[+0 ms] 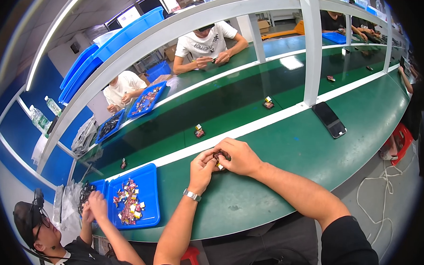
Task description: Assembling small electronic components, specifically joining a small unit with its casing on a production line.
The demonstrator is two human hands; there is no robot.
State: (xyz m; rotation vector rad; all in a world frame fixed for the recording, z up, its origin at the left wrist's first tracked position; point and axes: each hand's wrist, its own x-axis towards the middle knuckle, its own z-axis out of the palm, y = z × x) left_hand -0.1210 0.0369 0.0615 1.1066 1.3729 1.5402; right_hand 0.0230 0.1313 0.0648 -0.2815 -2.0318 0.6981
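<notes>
Over the green work table (266, 176), my left hand (202, 168) and my right hand (241, 158) meet and pinch a small dark electronic part (219, 164) with a yellow-and-white block on it. Fingers of both hands cover most of the part, so its exact kind does not show. A silver watch is on my left wrist. Beyond my hands, on the dark green conveyor belt, lies a similar small part (199, 131) in reddish brown, yellow and white.
A blue tray (157, 196) of small parts stands left of my forearm, beside a co-worker's hands (95, 205). A black phone (329, 119) lies at the right, near a white frame post (313, 52). Another part (268, 102) sits on the belt; people work across it.
</notes>
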